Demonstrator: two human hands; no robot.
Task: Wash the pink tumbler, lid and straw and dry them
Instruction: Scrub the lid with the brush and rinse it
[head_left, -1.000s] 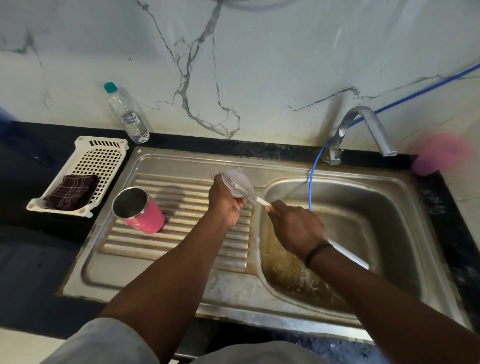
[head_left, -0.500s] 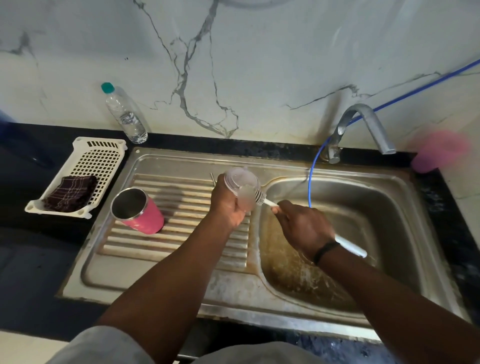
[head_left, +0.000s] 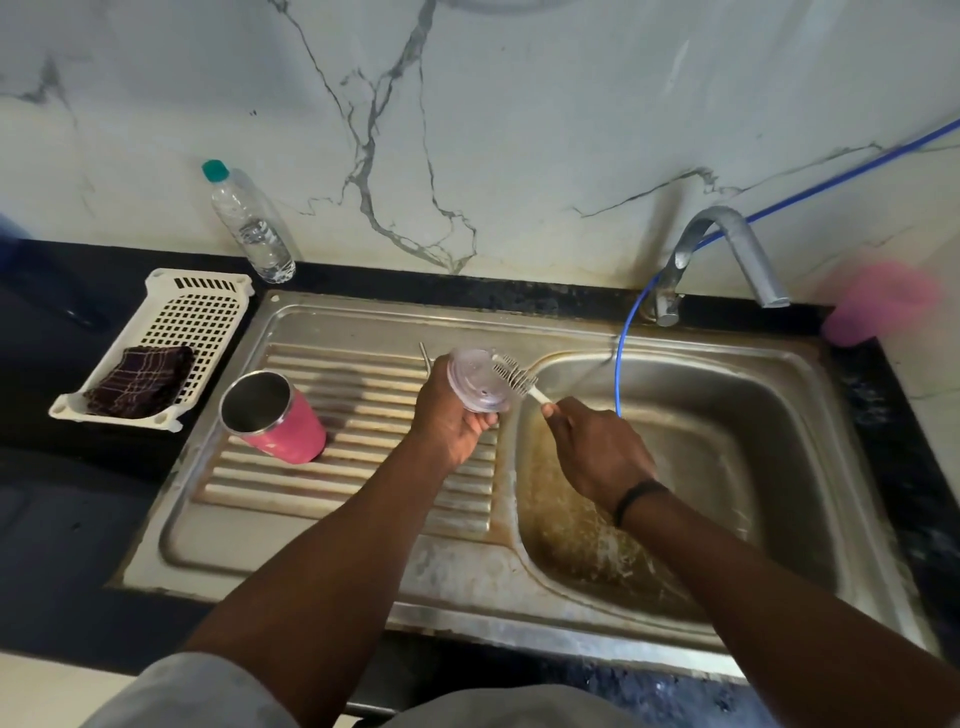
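Clear lid (head_left: 475, 380) gripped in my left hand (head_left: 449, 421), fingers curled round its rim, held over the sink (head_left: 363, 571) drainboard edge. My right hand (head_left: 597, 452) pinches a brush (head_left: 519, 382) handle, bristles touching the lid. Pink tumbler (head_left: 275, 418) lies tilted on the drainboard, left of the lid. No readable writing.

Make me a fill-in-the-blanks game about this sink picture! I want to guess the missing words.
1. The left hand holds the clear ____ of the tumbler.
2. The right hand scrubs it with a small ____.
3. The pink tumbler lies on its ____ on the ribbed draining board.
4. The dark checked cloth lies in a white ____.

Missing words: lid; brush; side; basket.
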